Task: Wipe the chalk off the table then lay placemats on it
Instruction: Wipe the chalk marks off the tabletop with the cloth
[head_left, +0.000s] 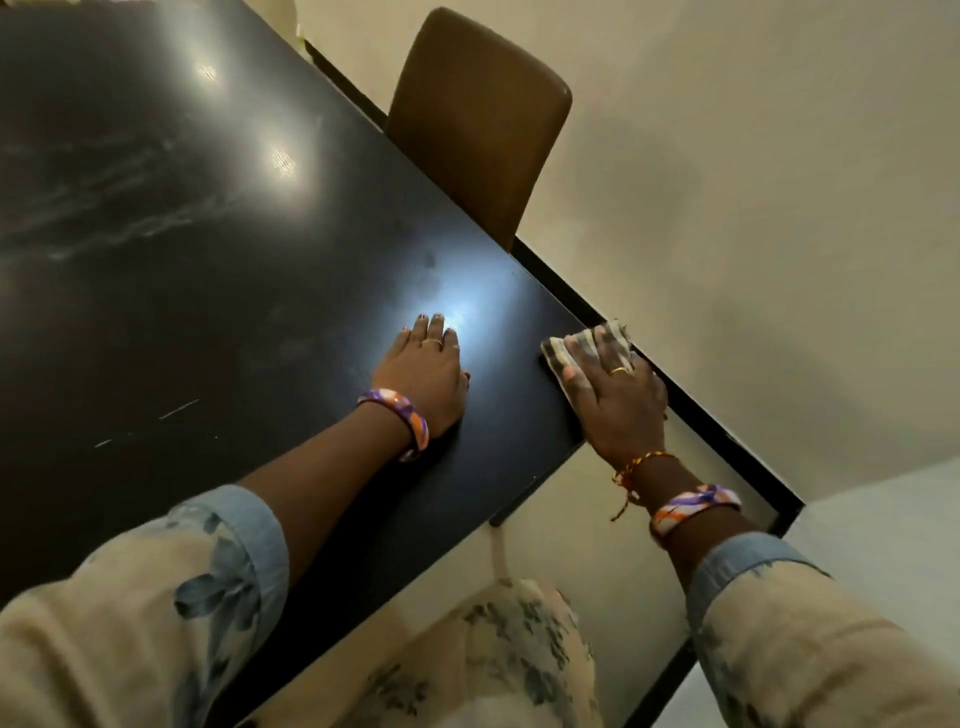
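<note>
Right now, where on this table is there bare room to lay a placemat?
Bare dark top stretches left of the left hand toward the chalk smears, which are unwiped. The corner by the right hand and checked cloth is occupied. The table holds nothing else in view.

Both arms reach forward. The left hand (423, 371) lies flat, fingers straight; the right hand (615, 395) presses down, fingers spread.

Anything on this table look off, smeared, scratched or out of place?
Yes. Pale chalk smears still streak the far left of the black table, well away from the cloth under the right hand. Short light marks also show nearer the left arm.
</note>
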